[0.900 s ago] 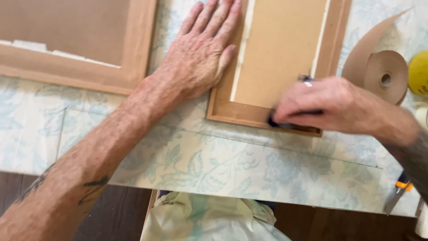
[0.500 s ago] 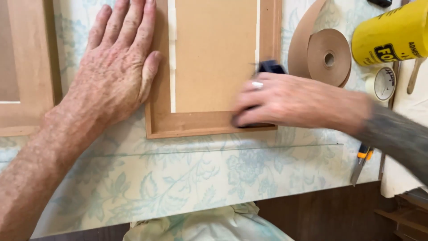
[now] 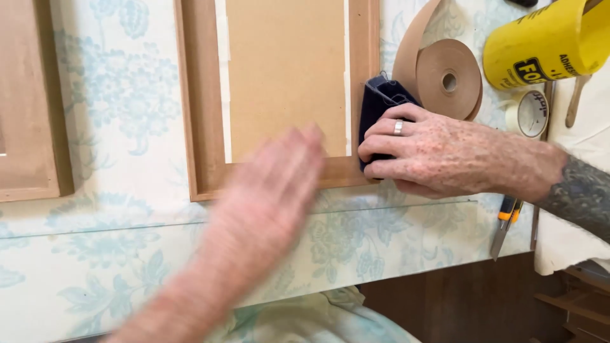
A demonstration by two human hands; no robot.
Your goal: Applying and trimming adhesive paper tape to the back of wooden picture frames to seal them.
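Head view: left hand (image 3: 270,190) nearest, blurred, fingers loosely spread, holding nothing, over wooden frame (image 3: 206,127) bottom rail. Just right of it, right hand (image 3: 438,155) clamped around dark cloth pad (image 3: 379,105) pressed on frame's corner. Beyond that grip, brown paper tape roll (image 3: 448,79), yellow tub (image 3: 546,41).

Left hand (image 3: 273,184) smeared by motion blur, fingers indistinct, hiding part of the wooden frame (image 3: 206,95) bottom rail. Dark blue cloth (image 3: 376,105) half covered by the right hand (image 3: 438,155), grip underneath unseen. Frame top cut off by the upper edge. Second frame (image 3: 32,95) cropped at left. Yellow tub (image 3: 546,41) clipped at top right. Utility knife (image 3: 506,219) partly under the right wrist.
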